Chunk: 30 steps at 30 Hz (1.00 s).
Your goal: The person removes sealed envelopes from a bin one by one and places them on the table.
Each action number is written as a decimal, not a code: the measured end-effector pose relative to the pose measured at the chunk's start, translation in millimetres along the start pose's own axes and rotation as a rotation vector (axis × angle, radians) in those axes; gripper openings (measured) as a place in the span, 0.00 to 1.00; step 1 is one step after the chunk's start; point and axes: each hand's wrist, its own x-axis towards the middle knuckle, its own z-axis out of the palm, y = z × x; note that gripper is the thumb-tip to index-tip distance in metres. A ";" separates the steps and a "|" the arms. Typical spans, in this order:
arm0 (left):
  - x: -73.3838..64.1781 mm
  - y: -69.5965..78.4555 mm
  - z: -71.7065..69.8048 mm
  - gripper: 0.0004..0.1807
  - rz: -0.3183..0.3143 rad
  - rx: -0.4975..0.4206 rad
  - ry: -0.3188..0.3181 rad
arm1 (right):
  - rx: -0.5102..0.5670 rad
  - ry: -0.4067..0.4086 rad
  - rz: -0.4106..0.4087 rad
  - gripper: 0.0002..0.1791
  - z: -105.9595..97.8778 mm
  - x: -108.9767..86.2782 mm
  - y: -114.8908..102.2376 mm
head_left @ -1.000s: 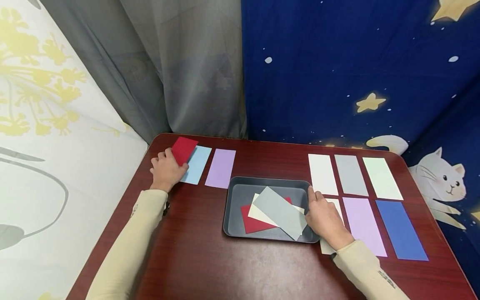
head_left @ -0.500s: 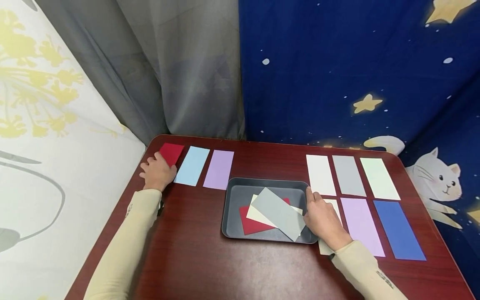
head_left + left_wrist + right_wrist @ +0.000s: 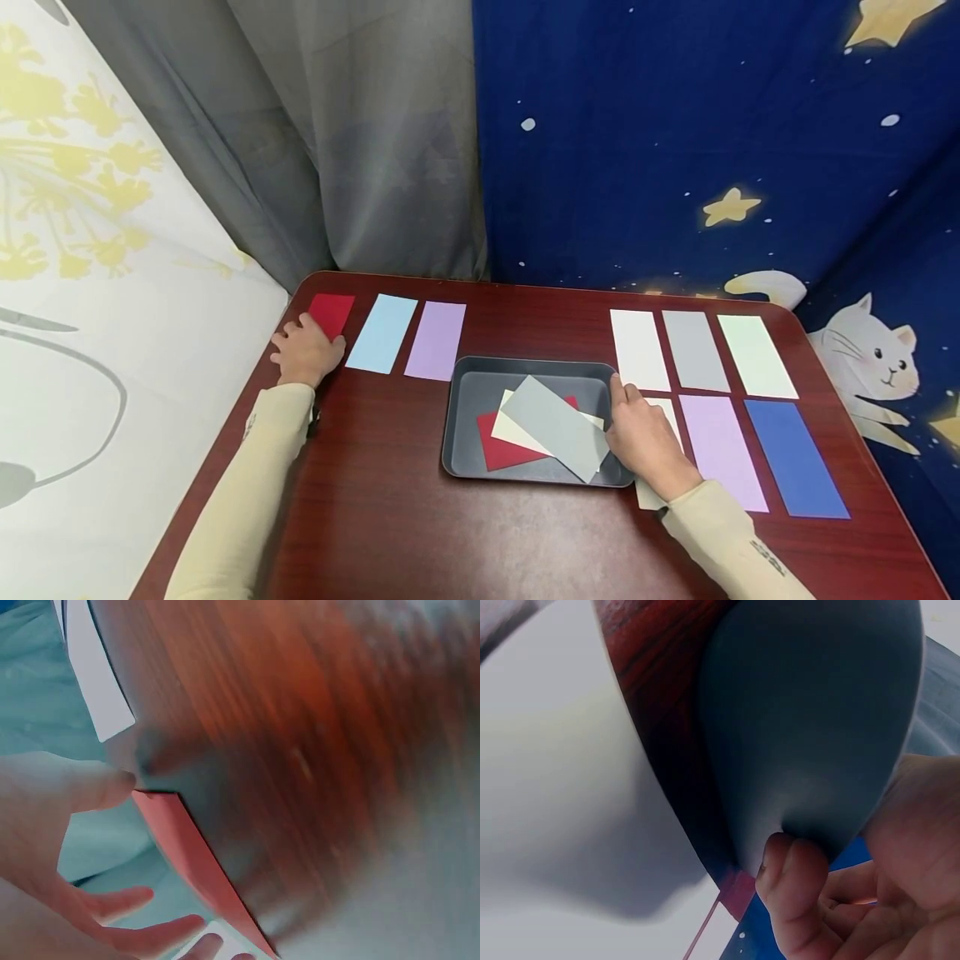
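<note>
My left hand (image 3: 307,350) lies at the near end of a red card (image 3: 332,314) by the table's far left corner. In the left wrist view its fingers are spread, the thumb tip close to one corner of the red card (image 3: 199,859). With my right hand (image 3: 647,437) I grip the right rim of a dark grey tray (image 3: 465,408). The right wrist view shows fingertips (image 3: 791,874) pressed against the tray's outer side (image 3: 810,727). Inside the tray a grey card (image 3: 558,429) overlaps a cream card (image 3: 512,427) and a red card (image 3: 495,448).
Right of the left hand lie a light blue card (image 3: 382,333) and a purple card (image 3: 435,340). Two rows at the right include white (image 3: 641,350), grey (image 3: 696,350), mint (image 3: 757,356), lilac (image 3: 723,450) and blue (image 3: 797,458) cards. My right hand partly covers a cream card (image 3: 667,410).
My left hand has carried the red card left and down, off the light blue card, to lie on the table beside it. The right hand stays on the tray rim.
</note>
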 end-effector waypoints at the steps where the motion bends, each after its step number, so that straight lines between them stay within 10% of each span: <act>1: -1.3 1.7 0.5 0.43 0.014 0.002 0.012 | -0.002 0.000 -0.001 0.41 0.2 0.2 0.2; 13: -32.0 46.2 11.8 0.42 0.253 0.031 0.135 | 0.000 -0.013 0.004 0.41 0.5 0.2 0.5; 30: -85.1 124.3 36.2 0.39 0.550 0.052 0.147 | 0.006 -0.022 0.019 0.41 1.5 -0.1 1.1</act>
